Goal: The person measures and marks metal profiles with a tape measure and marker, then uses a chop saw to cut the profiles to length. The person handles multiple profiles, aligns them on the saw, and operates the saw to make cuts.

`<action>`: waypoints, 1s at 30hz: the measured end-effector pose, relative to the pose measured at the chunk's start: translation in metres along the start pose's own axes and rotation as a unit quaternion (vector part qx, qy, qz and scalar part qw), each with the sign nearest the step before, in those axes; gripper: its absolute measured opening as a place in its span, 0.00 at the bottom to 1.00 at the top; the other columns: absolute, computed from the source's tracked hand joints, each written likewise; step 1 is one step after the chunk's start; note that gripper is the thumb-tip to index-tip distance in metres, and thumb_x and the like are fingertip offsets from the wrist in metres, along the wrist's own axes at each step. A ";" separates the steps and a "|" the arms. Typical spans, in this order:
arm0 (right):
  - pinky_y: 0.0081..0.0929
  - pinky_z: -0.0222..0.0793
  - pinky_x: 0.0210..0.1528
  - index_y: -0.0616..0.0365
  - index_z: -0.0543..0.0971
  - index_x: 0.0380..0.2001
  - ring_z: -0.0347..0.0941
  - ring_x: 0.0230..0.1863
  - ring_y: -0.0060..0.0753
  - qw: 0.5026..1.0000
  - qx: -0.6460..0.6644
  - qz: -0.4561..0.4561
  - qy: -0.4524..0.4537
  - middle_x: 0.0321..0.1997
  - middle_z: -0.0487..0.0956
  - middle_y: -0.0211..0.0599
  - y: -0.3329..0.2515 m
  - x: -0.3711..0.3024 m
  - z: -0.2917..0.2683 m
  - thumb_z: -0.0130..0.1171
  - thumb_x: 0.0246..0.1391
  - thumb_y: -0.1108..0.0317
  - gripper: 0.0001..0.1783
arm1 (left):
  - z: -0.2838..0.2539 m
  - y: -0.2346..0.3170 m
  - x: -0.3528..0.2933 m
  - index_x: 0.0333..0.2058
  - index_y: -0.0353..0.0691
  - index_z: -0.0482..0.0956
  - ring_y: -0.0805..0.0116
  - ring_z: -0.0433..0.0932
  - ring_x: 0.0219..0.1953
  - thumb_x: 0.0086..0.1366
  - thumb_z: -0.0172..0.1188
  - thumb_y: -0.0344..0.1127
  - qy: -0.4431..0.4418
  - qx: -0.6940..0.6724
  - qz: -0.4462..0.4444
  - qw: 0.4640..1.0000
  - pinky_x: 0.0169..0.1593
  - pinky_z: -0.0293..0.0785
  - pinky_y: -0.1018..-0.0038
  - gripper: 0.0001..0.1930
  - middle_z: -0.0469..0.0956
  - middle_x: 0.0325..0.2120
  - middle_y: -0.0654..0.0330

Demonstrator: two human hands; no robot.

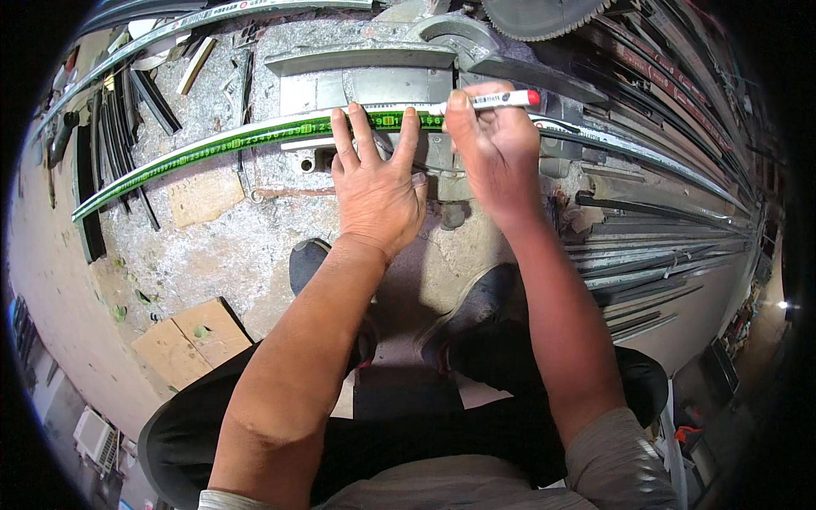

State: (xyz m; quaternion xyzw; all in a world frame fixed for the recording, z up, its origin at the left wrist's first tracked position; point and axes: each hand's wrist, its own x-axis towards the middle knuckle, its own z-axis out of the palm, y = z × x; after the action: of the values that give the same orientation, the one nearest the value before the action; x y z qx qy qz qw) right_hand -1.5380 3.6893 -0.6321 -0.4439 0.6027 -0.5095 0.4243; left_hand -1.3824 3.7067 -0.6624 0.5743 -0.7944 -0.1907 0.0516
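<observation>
A green tape measure (270, 133) lies stretched along a long pale metal strip (191, 144), which runs crosswise over a grey metal saw base (374, 87). My left hand (378, 191) presses the tape with its fingertips, the fingers stretched out and spread. A white marker pen with a red end (501, 100) is pinched in my right hand (501, 144). Its tip points left and meets the strip's edge near the tape, just right of my left fingers; whether it touches is too small to tell.
A round toothed saw blade (544, 19) hangs at the top, beyond my right hand. Many long metal profiles (654, 246) lie stacked at the right. Dark offcuts (110, 140) lie at the left, and a cardboard piece (191, 344) is on the floor. My shoes (467, 306) are close below.
</observation>
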 end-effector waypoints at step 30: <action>0.32 0.77 0.31 0.57 0.79 0.39 0.82 0.25 0.30 0.987 -0.135 -0.061 -0.056 0.25 0.83 0.34 0.038 0.031 0.009 0.64 0.64 0.71 0.05 | 0.013 -0.004 0.001 0.78 0.62 0.60 0.21 0.39 0.79 0.60 0.69 0.44 0.031 0.006 0.008 0.999 0.69 0.62 0.37 0.47 0.42 0.77 0.26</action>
State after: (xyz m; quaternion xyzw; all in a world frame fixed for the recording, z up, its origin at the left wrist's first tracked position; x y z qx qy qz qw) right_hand -1.5412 3.6610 -0.6730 -0.5609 0.6130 -0.4229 0.3616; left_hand -1.3828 3.7078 -0.6756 0.5741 -0.7979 -0.1676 0.0748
